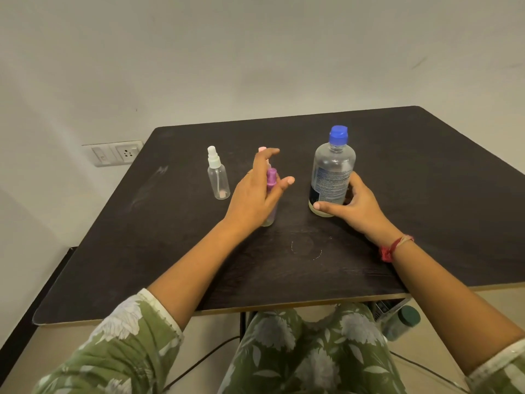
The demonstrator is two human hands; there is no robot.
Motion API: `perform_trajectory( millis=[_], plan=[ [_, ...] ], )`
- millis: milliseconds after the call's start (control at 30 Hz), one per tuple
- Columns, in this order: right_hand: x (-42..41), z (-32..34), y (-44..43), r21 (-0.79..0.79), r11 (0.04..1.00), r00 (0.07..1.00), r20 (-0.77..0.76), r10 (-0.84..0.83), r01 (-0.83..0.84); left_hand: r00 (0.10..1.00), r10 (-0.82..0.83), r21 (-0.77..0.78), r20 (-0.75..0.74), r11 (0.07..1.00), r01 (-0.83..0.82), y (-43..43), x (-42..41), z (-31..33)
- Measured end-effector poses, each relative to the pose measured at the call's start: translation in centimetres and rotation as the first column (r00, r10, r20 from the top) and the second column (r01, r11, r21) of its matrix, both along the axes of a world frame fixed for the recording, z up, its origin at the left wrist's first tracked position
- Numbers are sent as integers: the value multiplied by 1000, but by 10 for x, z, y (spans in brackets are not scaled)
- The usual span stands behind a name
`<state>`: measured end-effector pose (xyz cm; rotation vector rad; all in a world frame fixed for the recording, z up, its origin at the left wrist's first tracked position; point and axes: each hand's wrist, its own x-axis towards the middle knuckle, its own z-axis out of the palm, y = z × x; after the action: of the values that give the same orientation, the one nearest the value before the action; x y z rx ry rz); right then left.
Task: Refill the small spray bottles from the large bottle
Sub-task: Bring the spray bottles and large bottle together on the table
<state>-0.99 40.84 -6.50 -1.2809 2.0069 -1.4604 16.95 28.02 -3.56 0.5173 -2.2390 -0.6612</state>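
A large clear bottle (pixel 332 172) with a blue cap stands upright on the dark table (pixel 426 180). My right hand (pixel 358 207) grips its lower part, thumb across the front near the base. Left of it stands a small spray bottle with a purple cap (pixel 271 177). My left hand (pixel 254 194) is spread around it, fingers straight behind it and thumb in front, not closed on it. A pink cap (pixel 262 149) of another small bottle shows just behind my fingers. Further left, a small clear spray bottle with a white cap (pixel 217 174) stands apart from both hands.
The table's front edge (pixel 284 304) runs just above my lap. A wall socket plate (pixel 119 153) sits on the wall at the left. Under the table at the right lies a jar with a green lid (pixel 403 322). Cables trail on the floor.
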Motion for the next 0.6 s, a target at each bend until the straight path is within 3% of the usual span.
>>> perform_trajectory(
  millis=[133,400,500,600],
  plan=[
    [1,0,0,7,1000,1000,-7,-9,9,1000,-3,159,-23,987,7,-1,10,-13],
    [1,0,-1,20,1000,1000,-7,-16,16,996,-48,246,-77,967,65,-5,16,-20],
    [1,2,0,20,1000,1000,-12,-17,17,995,-20,222,-95,974,41,-4,22,-20],
    [2,2,0,20,1000,1000,-6,-8,8,966,156,118,-205,984,-134,2,32,-16]
  ],
)
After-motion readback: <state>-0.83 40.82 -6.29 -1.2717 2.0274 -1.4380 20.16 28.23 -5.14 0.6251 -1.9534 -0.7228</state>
